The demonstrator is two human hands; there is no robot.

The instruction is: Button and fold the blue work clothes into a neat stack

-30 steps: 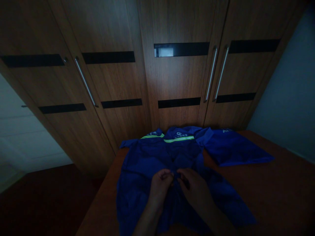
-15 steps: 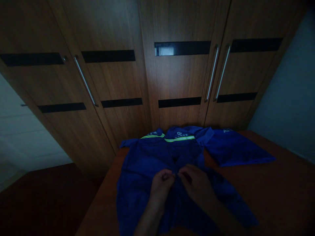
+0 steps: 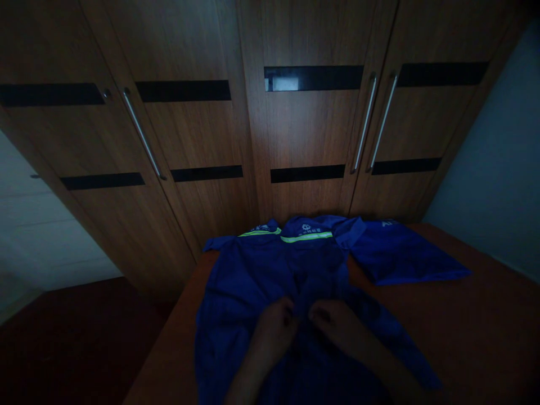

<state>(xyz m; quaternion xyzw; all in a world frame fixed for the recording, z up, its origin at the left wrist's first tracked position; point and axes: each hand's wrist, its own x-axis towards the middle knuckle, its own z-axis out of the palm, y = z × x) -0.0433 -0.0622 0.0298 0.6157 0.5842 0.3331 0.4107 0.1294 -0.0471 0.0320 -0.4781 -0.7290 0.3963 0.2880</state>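
A dark blue work jacket (image 3: 236, 304) lies spread out, its front facing up, with yellow-green reflective strips and white print across the chest. My left hand (image 3: 273, 332) is closed, fingers pinched on the cloth near the middle of the front. Just to its right, my right hand (image 3: 337, 326) is also closed, with its fingertips on the jacket's front. A small gap separates the two hands. Dim light keeps the fingertips and any fastener under them from showing clearly.
Behind the jacket stands a wooden wardrobe (image 3: 202, 135) with dark panels and long metal handles. A flat, bright blue piece (image 3: 409, 253) with white lettering lies right of the jacket on the reddish-brown surface (image 3: 476, 326). A pale wall (image 3: 476, 169) rises at the right.
Both hands have shifted slightly down the jacket's front, and the gap between their fingertips has grown a little. The cloth around them has creased differently. The view has tilted slightly.
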